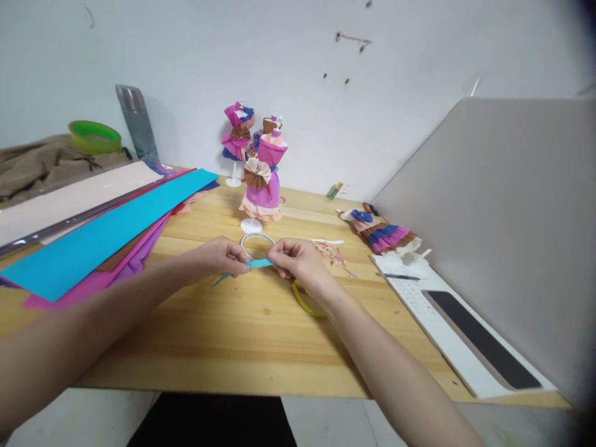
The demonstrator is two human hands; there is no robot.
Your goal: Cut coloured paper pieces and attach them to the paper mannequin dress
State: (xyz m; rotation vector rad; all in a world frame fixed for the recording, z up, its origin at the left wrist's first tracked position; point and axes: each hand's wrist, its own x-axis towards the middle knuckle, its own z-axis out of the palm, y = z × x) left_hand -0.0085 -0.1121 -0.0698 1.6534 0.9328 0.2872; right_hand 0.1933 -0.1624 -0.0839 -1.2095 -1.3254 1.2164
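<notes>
A narrow blue paper strip (261, 264) is stretched between my two hands above the wooden table. My left hand (228, 256) pinches it, and a loose end trails out to the left. At the other end my right hand (298, 261) is closed on the strip with thumb and fingers. Just behind the hands lies a roll of white tape (257, 244), partly covered by my fingers. A yellow-handled tool (307, 303), perhaps scissors, lies partly hidden under my right wrist. Beyond the tape stands a small dress form (267, 183) in a pink paper dress with a pleated rosette.
Coloured paper sheets (112, 233) cover the left side. A bottle (138, 121) and a green tape roll (95, 136) stand behind them. Another dressed form (238, 139) is near the wall. Paper scraps (330, 251), a ruffled paper dress (384, 233) and a white keyboard (410, 304) lie right.
</notes>
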